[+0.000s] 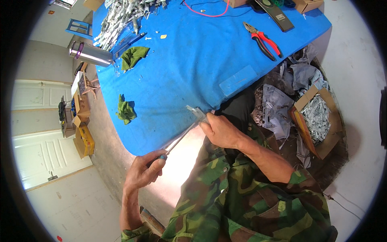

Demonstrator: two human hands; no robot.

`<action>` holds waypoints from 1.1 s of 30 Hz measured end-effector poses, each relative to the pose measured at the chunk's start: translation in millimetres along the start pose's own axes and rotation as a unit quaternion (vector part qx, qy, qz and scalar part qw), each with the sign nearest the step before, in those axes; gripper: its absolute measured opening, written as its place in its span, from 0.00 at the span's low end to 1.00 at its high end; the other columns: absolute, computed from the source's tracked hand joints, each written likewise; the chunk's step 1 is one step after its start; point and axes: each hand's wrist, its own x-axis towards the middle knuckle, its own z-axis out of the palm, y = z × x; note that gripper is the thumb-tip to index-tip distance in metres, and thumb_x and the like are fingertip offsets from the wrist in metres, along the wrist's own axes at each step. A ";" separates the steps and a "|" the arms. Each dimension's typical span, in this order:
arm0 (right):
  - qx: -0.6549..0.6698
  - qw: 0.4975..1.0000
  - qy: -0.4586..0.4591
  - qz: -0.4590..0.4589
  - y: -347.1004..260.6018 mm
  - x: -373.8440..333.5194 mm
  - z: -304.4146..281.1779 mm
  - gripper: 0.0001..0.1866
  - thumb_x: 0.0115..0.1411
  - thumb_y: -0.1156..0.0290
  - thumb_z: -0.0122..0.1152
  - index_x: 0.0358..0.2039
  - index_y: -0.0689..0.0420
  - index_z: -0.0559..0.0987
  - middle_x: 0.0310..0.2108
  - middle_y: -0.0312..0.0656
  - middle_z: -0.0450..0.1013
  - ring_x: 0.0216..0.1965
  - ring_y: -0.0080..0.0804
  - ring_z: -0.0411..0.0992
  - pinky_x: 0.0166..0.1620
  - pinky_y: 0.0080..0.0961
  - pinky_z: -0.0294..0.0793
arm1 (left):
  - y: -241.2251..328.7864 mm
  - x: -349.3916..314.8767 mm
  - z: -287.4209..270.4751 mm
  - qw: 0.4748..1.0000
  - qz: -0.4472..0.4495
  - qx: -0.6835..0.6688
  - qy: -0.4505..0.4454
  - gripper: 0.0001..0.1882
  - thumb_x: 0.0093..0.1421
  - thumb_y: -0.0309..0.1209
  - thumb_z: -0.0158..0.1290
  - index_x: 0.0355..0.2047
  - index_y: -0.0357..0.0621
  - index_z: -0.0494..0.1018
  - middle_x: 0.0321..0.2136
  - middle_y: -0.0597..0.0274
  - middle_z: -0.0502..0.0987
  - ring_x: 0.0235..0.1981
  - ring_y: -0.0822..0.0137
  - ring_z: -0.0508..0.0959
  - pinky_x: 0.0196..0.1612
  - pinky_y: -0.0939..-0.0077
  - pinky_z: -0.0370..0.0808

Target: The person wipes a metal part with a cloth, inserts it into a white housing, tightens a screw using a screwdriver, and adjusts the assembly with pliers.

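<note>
My left hand [144, 169] is closed round the dark and blue handle of a screwdriver-like tool [177, 140], just off the table's near edge. Its long thin metal shaft runs up and right toward my other hand. Between the fingers of my right hand [223, 131] is a small grey metal piece [196, 111], which sticks out past the thumb over the blue cloth. The shaft meets or passes close by this piece; whether they touch, I cannot tell. Two crumpled green cloths, one nearer [126, 109] and one farther [135, 57], lie to the left.
Red-handled pliers [264, 40] lie on the blue-covered table [177, 72] at the right. A heap of small metal parts [121, 20] and a steel flask [90, 54] occupy the far left. On the right, an open cardboard box [306, 131] holds many metal pieces, beside plastic bags [276, 109].
</note>
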 end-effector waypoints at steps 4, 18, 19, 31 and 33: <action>0.010 1.000 -0.004 0.014 -3.0 -3.1 1.6 0.20 0.71 0.61 0.54 0.32 0.68 0.71 0.27 0.67 0.75 0.34 0.70 0.75 0.38 0.57 0.72 | -7.2 -6.4 3.7 0.996 0.062 0.053 0.045 0.25 0.69 0.47 0.62 0.54 0.38 0.80 0.23 0.64 0.79 0.24 0.72 0.78 0.31 0.72 0.77; 0.007 0.999 0.026 -0.024 2.3 -2.2 2.0 0.16 0.68 0.67 0.56 0.32 0.68 0.68 0.21 0.66 0.71 0.28 0.68 0.74 0.30 0.53 0.70 | 48.2 -31.3 25.5 0.931 0.129 0.309 0.148 0.19 0.62 0.30 0.65 0.54 0.47 0.79 0.31 0.50 0.84 0.28 0.51 0.85 0.31 0.61 0.80; 0.006 0.999 0.025 -0.022 0.5 -2.0 0.9 0.16 0.69 0.66 0.56 0.32 0.68 0.68 0.21 0.66 0.71 0.28 0.68 0.74 0.30 0.53 0.70 | 46.1 -31.3 26.0 0.929 0.141 0.308 0.152 0.19 0.62 0.31 0.64 0.54 0.48 0.79 0.31 0.52 0.84 0.27 0.50 0.85 0.30 0.61 0.80; -0.027 0.999 -0.011 0.014 -2.6 -2.2 -1.6 0.18 0.70 0.61 0.56 0.33 0.65 0.71 0.27 0.64 0.75 0.34 0.68 0.76 0.39 0.59 0.72 | 66.1 -37.4 33.0 0.916 0.093 0.369 0.128 0.18 0.63 0.29 0.64 0.53 0.43 0.79 0.32 0.49 0.84 0.29 0.50 0.86 0.33 0.62 0.80; -0.031 1.000 -0.001 -0.004 -1.6 -2.2 -1.2 0.17 0.70 0.63 0.56 0.33 0.66 0.70 0.25 0.65 0.74 0.32 0.69 0.75 0.37 0.58 0.71 | 64.4 -36.1 31.7 0.920 0.110 0.351 0.133 0.18 0.63 0.29 0.64 0.53 0.43 0.79 0.31 0.50 0.84 0.27 0.51 0.85 0.32 0.61 0.80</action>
